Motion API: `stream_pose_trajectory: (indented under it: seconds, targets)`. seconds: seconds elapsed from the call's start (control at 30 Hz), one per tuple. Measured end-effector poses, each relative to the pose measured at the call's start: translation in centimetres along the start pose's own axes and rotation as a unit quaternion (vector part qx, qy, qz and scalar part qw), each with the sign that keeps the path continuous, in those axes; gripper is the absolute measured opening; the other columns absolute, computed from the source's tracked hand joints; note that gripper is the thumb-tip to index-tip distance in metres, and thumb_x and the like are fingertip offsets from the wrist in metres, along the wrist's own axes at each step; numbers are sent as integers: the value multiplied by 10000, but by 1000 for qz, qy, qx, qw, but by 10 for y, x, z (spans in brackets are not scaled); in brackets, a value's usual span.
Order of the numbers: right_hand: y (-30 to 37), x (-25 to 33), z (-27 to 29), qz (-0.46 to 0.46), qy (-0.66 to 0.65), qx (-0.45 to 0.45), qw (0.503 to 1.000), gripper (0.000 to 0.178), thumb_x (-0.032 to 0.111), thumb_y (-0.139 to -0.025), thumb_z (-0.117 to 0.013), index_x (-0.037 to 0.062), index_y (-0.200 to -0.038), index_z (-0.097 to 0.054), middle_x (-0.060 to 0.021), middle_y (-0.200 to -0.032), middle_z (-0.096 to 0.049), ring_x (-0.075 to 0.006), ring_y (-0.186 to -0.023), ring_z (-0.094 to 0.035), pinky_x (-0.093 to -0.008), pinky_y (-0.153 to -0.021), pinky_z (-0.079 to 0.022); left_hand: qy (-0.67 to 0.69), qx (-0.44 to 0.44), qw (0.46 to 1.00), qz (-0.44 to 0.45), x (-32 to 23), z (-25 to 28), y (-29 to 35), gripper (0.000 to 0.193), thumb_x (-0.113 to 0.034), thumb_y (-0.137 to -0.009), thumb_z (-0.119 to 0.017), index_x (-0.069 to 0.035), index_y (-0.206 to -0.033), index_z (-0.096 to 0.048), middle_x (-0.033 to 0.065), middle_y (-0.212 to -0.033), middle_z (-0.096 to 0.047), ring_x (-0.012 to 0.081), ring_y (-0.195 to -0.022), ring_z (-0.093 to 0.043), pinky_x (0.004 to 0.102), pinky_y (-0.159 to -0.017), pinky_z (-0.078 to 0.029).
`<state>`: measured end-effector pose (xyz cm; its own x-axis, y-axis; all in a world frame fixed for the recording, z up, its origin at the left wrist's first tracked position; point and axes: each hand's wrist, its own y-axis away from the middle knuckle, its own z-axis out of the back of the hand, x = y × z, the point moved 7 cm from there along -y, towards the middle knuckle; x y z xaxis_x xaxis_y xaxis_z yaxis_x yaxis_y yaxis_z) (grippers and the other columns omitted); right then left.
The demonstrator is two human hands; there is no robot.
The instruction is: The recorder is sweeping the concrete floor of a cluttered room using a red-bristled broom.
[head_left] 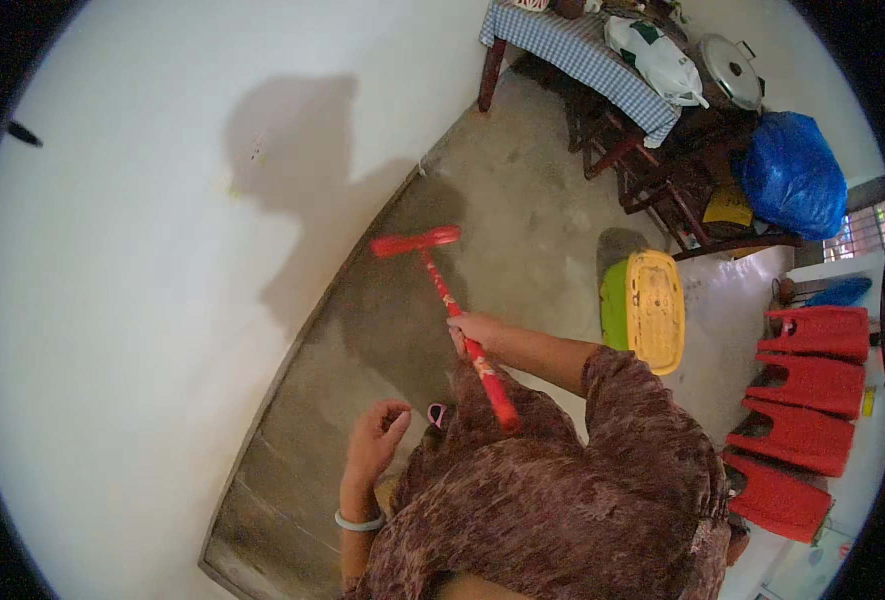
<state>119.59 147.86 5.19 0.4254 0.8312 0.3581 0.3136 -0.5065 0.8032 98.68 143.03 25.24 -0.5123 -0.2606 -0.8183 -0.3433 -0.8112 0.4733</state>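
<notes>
My right hand (471, 329) grips the red handle of a long-handled floor wiper (441, 281) about midway along it. Its red head (415, 242) rests on the concrete floor (523, 200) close to the white wall (163, 250). The handle's near end points back at my brown patterned clothing. My left hand (377, 438) hangs free lower down, fingers loosely curled and holding nothing, a pale bangle on the wrist. A pink-sandalled foot (439, 413) shows just beside it.
A yellow and green plastic basket (648, 310) stands on the floor to my right. Red plastic stools (808, 400) line the right edge. At the back, a table with a checked cloth (573, 50), wooden chairs (663, 180), a blue bag (793, 175) and a metal pot (731, 70).
</notes>
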Motion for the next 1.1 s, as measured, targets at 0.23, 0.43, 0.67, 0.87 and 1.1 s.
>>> stream_pose_trajectory:
  seconds: [0.23, 0.43, 0.67, 0.87, 1.1]
  targets:
    - [-36, 96, 43, 136, -20, -212, 968, 293, 236, -881, -474, 89, -628, -459, -51, -515, -460, -200, -406, -458, -337, -389, -365, 238, 80, 967, 38, -73, -38, -90, 341, -260, -921, -482, -25, -1169, -472, 46, -924, -552, 140, -806, -561, 281, -731, -462]
    - [-58, 182, 99, 163, -203, -195, 946, 314, 283, -895, -406, 97, -643, -428, -57, -514, -429, -211, -415, -437, -355, -418, -372, 254, 88, 959, 93, -168, -98, -200, 471, -311, -914, -478, -38, -1282, -369, 86, -990, -536, 165, -799, -580, 289, -700, -481]
    - [-80, 264, 184, 187, -231, -184, 937, 304, 314, -922, -383, 80, -738, -448, -56, -563, -457, -194, -464, -462, -362, -416, -367, -113, 103, 988, 17, -246, -139, -305, 509, -291, -848, -563, -23, -1250, -401, 184, -1094, -541, 302, -938, -569, 359, -837, -435]
    - [-65, 338, 212, 187, -238, -180, 936, 389, 333, -928, -379, 85, -638, -451, -71, -479, -433, -220, -403, -443, -374, -400, -366, -208, 120, 967, -85, -280, -154, -372, 537, -281, -835, -540, -22, -1280, -389, 237, -1103, -546, 371, -1016, -536, 403, -880, -408]
    - [-88, 422, 246, 206, -273, -170, 924, 411, 354, -912, -423, 83, -604, -447, -81, -456, -427, -243, -381, -433, -378, -384, -365, -168, 178, 965, -94, -302, -159, -463, 613, -332, -831, -536, -86, -1347, -315, 250, -1212, -482, 377, -1107, -484, 413, -932, -376]
